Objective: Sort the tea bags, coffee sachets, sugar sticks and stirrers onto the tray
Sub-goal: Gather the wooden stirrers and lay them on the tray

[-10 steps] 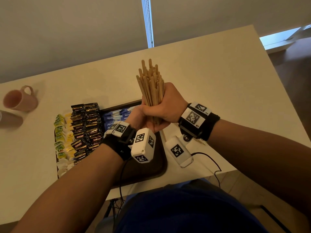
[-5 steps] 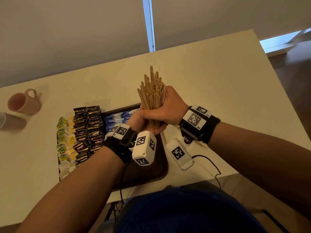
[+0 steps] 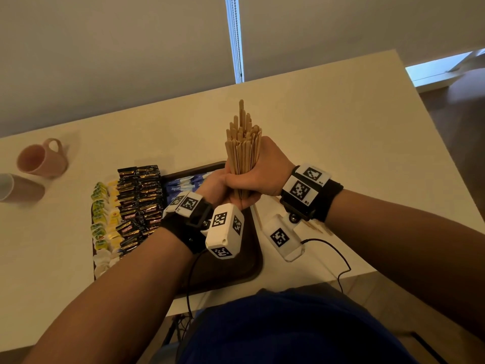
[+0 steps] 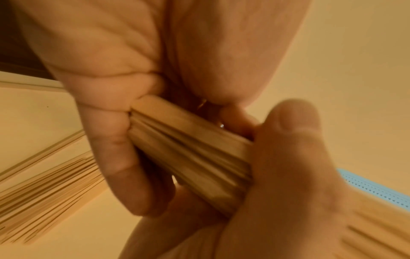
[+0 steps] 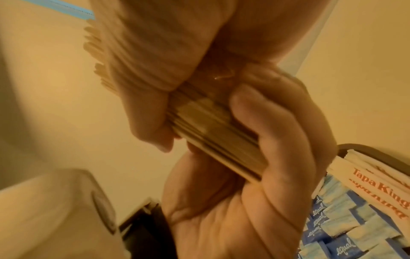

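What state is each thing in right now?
Stirrer bundle: upright, gripped by both hands.
Left hand: grips the bundle low.
Right hand: grips the bundle.
Loose stirrers: lying on table.
Coffee sachets: rowed on tray.
Tea bags: rowed on tray.
Pink mug: on its side.

Super close-up here: both hands wrapped around a fat bundle of wooden stirrers (image 4: 190, 150). The left hand (image 4: 288, 184) fills the lower right, thumb lying across the sticks, while the right hand (image 4: 133, 78) curls its fingers (image 4: 124, 157) round them from the upper left. More loose stirrers (image 4: 44, 192) lie on the pale tabletop (image 4: 33, 113) lower left. Everything's a bit blurry.
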